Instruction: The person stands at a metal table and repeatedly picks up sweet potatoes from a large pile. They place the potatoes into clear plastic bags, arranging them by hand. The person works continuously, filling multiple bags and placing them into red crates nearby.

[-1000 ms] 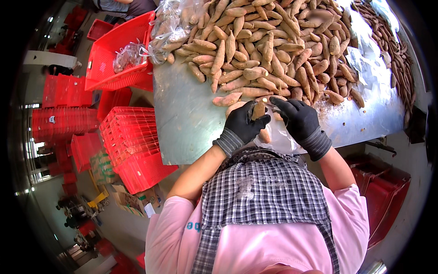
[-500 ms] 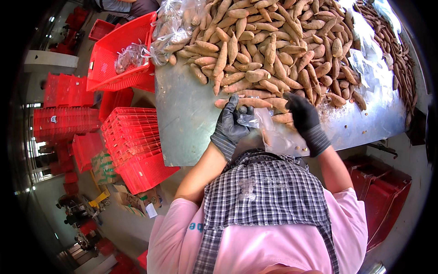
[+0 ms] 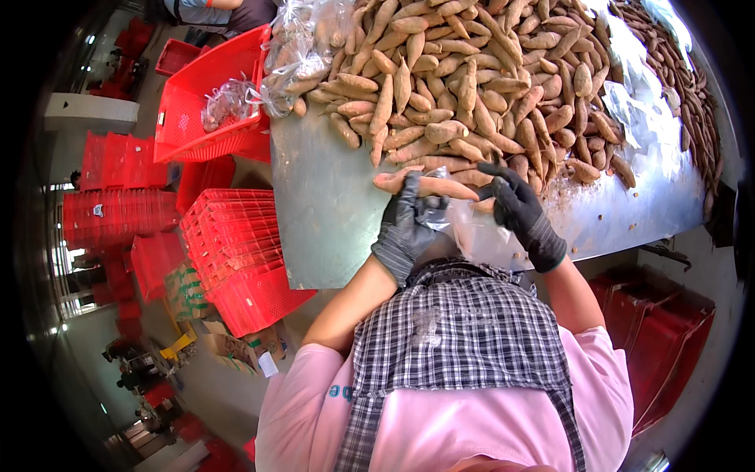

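Note:
My left hand [image 3: 407, 224], in a dark grey glove, is closed around a long sweet potato [image 3: 440, 188] that lies crosswise over it. A clear plastic bag [image 3: 472, 236] hangs beside that hand, and a crumpled piece of it shows at the fingers. My right hand [image 3: 519, 208], in a dark glove too, is at the sweet potato's right end with its fingers apart. Whether its fingertips touch the sweet potato is unclear. Just beyond both hands begins a large heap of sweet potatoes [image 3: 472, 94] on the metal table [image 3: 314, 212].
Filled clear bags [image 3: 303, 51] lie at the heap's left edge. Left of the table, a red crate [image 3: 185, 118] holds a bagged bundle, and stacked red crates [image 3: 236, 252] stand nearer. Loose plastic bags [image 3: 641, 118] lie right of the heap. More red crates [image 3: 653, 338] are below right.
My left hand has taken hold of a sweet potato and raised it from the heap's near edge. My right hand has shifted slightly, its fingers now spread by the sweet potato's end.

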Available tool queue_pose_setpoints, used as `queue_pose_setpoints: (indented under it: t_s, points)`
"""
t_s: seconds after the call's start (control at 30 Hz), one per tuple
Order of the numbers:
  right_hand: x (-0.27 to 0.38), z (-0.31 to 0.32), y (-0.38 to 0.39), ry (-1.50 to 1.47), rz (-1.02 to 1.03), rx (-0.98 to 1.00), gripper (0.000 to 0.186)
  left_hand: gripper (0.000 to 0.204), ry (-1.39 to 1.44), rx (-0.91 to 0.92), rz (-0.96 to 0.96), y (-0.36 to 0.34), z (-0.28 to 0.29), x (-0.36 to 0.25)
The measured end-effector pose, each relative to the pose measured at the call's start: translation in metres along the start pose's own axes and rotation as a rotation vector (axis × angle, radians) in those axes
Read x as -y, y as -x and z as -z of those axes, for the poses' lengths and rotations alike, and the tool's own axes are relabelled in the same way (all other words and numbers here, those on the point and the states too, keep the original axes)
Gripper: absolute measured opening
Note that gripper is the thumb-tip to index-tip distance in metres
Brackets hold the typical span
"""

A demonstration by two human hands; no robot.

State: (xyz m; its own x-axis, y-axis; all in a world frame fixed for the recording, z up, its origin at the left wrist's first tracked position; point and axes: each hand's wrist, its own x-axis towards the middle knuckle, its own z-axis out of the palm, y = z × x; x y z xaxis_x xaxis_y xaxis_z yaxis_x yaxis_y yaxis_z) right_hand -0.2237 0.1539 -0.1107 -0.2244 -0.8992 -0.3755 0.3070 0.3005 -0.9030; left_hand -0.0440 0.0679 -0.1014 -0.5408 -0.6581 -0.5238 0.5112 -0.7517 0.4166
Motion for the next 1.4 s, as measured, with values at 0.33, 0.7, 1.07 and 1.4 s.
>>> queue_pose_setpoints:
  t_s: [0.33,0.7,1.07,1.4]
  points:
    - [0.037,0.034,0.049,0.195,-0.063,0.155,0.038,0.059,-0.449,0.241,0.059,0.052,-0.005,-0.044]
    - [-0.02,0.011,0.019,0.81,0.022,0.262,0.026,0.063,-0.533,0.114,0.119,0.073,0.006,-0.061]
    - [-0.065,-0.017,-0.101,1.263,0.489,0.037,0.028,0.044,-2.095,-0.173,-0.531,0.068,0.016,-0.047]
    - [-0.035,-0.015,-0.119,1.161,0.268,0.169,0.016,0.049,-0.463,0.226,0.128,0.08,-0.002,-0.066]
